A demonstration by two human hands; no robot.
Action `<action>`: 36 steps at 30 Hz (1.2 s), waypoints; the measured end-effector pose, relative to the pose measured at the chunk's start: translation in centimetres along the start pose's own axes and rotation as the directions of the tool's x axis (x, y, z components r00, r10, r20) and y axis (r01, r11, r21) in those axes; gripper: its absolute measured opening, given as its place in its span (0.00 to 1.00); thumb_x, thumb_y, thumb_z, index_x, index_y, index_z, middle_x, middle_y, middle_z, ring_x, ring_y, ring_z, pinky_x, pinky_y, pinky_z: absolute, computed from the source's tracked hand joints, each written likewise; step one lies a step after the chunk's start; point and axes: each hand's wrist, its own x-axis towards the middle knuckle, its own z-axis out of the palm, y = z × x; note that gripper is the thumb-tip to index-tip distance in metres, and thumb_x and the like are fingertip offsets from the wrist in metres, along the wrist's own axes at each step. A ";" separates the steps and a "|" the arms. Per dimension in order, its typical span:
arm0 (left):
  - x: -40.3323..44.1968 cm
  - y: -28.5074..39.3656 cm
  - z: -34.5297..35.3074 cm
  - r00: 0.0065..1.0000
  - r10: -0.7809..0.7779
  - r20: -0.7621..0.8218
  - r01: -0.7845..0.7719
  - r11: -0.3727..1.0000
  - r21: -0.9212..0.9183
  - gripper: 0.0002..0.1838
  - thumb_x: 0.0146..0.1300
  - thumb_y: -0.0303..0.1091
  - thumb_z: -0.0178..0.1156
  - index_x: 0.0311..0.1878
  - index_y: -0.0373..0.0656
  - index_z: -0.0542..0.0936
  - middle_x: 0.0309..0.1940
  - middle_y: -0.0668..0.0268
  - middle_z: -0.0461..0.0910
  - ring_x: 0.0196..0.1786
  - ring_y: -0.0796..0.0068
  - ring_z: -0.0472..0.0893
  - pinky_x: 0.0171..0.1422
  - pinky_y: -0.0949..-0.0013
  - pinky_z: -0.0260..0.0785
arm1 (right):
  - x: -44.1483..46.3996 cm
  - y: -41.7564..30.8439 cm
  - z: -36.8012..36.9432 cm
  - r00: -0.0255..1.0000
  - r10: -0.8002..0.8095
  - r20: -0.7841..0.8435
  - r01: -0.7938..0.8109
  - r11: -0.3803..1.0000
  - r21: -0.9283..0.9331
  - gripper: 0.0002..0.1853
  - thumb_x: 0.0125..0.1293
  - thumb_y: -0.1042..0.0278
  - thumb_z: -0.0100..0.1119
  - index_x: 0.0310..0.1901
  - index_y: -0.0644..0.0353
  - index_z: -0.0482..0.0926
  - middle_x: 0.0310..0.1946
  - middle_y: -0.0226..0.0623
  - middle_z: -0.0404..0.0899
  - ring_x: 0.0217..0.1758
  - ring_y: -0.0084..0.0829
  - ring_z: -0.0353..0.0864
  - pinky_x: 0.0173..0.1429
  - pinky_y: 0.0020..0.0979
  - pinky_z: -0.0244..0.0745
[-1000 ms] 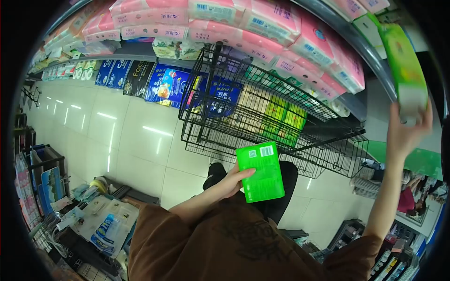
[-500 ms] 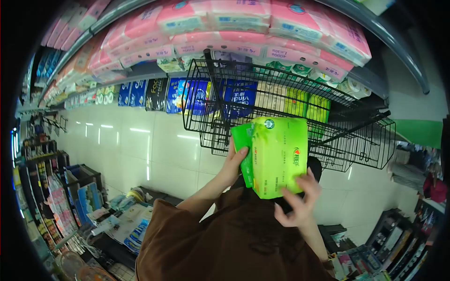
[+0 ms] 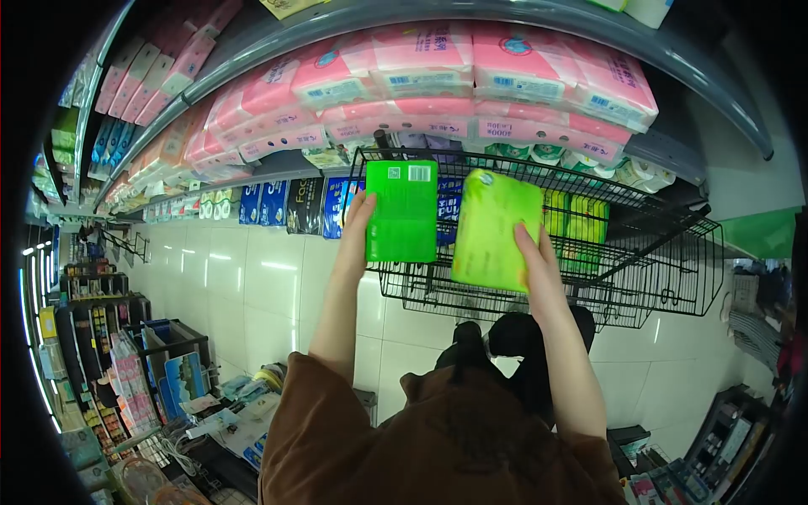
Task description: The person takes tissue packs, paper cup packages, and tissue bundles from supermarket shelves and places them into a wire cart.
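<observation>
A dark green pack (image 3: 401, 215) with a barcode at its top is upright in my left hand (image 3: 358, 225), whose fingers wrap its left edge. To its right, a yellow-green pack (image 3: 497, 236), slightly tilted and blurred, is gripped along its right edge by my right hand (image 3: 539, 259). The two packs are apart, with a narrow gap between them. Both are held up in front of the black wire cart (image 3: 665, 252) and hide part of it. Some fingers of each hand are hidden behind the packs.
Pink tissue packs (image 3: 421, 63) fill the shelf (image 3: 278, 160) beyond the cart. Blue packs (image 3: 273, 202) stand lower down. A curved metal shelf edge (image 3: 699, 97) arches overhead. Goods racks (image 3: 109, 337) stand at the left on the tiled floor (image 3: 269, 290).
Both packs have moved up and away from my body, towards the cart. They overlapped before and are now apart. My right hand has closed on the yellow-green pack's right edge.
</observation>
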 end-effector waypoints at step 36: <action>-9.0 -8.7 10.7 0.705 0.523 0.479 -0.659 0.234 0.715 0.24 0.60 0.38 0.68 0.58 0.43 0.78 0.65 0.54 0.73 0.70 0.49 0.69 0.76 0.44 0.56 | 0.5 6.0 -14.0 0.676 -0.736 -0.047 0.195 0.240 -0.951 0.19 0.70 0.70 0.57 0.59 0.66 0.73 0.57 0.51 0.74 0.63 0.52 0.71 0.67 0.47 0.69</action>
